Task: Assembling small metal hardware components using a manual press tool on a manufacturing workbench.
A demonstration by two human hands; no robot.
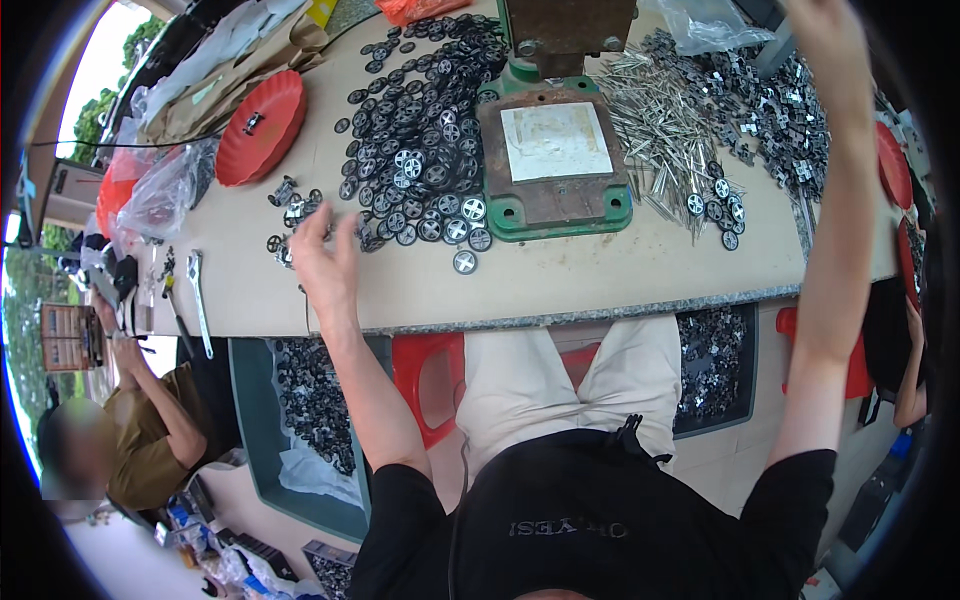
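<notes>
My left hand (328,262) is raised over the table's left part, thumb and fingers apart, and nothing shows between them. Right beside its fingertips lies a small cluster of wheel-and-axle assemblies (290,195). To the right of that hand spreads a big heap of black toy wheels (420,165) with silver spokes. My right hand (825,25) reaches up to the top right edge, blurred, its fingers mostly cut off. Between my arms stands a green and brown press (545,210), with a white plate (556,140) on its base.
Thin metal pins (655,130) and dark small brackets (770,130) are piled right of the press. A red dish (262,130) with one assembly sits at the left. A wrench (200,300) lies at the left edge. Grey bins (265,440) stand below. A co-worker (150,430) sits left.
</notes>
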